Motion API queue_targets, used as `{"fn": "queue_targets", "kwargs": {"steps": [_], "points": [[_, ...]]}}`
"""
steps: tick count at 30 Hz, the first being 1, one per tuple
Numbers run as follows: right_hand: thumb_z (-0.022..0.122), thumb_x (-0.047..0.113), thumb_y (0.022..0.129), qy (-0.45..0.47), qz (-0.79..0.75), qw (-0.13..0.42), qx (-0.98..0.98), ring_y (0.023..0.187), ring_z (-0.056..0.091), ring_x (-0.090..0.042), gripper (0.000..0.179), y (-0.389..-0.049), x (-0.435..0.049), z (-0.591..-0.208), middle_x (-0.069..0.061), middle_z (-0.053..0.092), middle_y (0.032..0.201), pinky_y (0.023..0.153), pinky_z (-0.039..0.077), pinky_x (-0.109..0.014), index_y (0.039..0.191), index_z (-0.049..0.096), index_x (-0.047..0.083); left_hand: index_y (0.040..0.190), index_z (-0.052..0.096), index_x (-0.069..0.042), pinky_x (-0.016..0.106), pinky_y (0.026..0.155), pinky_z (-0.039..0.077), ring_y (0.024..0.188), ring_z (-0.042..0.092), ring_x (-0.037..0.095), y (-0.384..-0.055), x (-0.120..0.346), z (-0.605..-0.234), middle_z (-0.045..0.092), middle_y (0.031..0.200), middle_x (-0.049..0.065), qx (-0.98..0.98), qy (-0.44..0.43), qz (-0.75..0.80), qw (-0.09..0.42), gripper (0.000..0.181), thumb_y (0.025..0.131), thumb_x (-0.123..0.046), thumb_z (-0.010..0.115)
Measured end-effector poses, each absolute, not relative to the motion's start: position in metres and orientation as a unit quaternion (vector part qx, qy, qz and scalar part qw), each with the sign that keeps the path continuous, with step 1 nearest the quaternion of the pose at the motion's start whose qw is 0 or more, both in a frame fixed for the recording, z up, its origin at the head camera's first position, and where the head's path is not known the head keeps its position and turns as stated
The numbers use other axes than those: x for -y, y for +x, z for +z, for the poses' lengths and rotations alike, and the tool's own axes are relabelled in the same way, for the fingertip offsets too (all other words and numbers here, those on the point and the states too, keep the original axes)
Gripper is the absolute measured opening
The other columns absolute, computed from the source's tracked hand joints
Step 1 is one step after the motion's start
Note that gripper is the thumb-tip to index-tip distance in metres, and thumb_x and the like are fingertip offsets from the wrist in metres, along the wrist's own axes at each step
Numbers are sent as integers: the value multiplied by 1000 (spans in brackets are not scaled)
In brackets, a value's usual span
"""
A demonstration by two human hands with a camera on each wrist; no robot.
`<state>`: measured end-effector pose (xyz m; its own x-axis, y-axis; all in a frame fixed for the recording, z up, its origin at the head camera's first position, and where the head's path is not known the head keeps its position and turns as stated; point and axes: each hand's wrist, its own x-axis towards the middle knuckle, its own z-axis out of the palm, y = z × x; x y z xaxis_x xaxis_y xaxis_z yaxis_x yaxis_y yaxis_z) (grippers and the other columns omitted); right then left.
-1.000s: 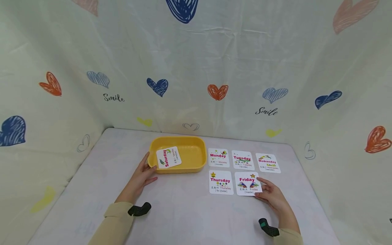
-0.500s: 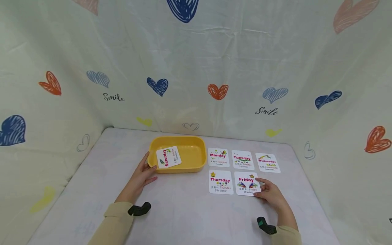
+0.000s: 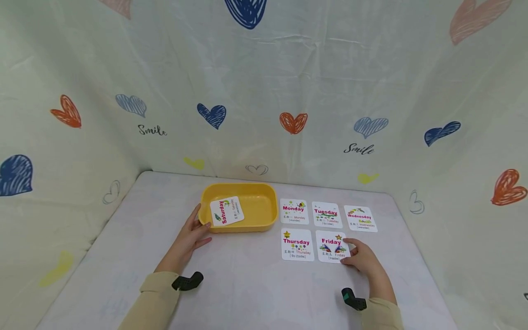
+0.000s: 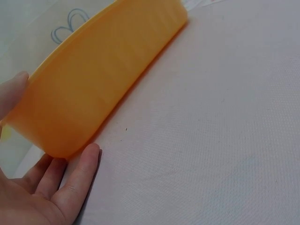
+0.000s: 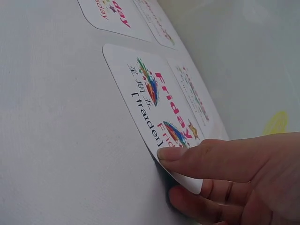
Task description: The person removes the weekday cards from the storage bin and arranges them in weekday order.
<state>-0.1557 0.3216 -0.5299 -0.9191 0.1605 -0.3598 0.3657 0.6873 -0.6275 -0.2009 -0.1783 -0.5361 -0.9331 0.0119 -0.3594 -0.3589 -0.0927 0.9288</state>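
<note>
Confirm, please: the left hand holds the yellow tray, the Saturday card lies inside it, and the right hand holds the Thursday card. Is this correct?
Not quite: the right hand holds the Friday card, as the right wrist view shows. The left hand holds the yellow tray, with the Saturday card inside.

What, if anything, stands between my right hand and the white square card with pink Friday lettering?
Nothing visible does: your right hand pinches the white square card with pink Friday lettering at its right side. The white square Thursday card lies to its left.
</note>
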Motion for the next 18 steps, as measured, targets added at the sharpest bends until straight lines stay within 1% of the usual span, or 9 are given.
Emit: {"fn": "queue_targets", "kwargs": {"steps": [5, 18], "points": [[81, 7, 77, 150, -347, 144, -914, 80, 48, -26, 68, -157, -319, -526, -13, 51, 91, 64, 42, -32, 137, 49, 0, 156, 11, -42, 42, 92, 52, 129, 42, 34, -202, 178, -536, 28, 151, 18, -663, -134, 726, 128, 84, 95, -21, 65], [81, 9, 78, 143, -336, 139, -920, 81, 48, -26, 68, -154, -318, -527, -14, 52, 92, 66, 42, -34, 138, 49, 0, 155, 11, -43, 40, 92, 53, 128, 43, 33, -201, 178, -537, 29, 150, 18, -666, -133, 723, 127, 83, 96, -21, 64]]}}
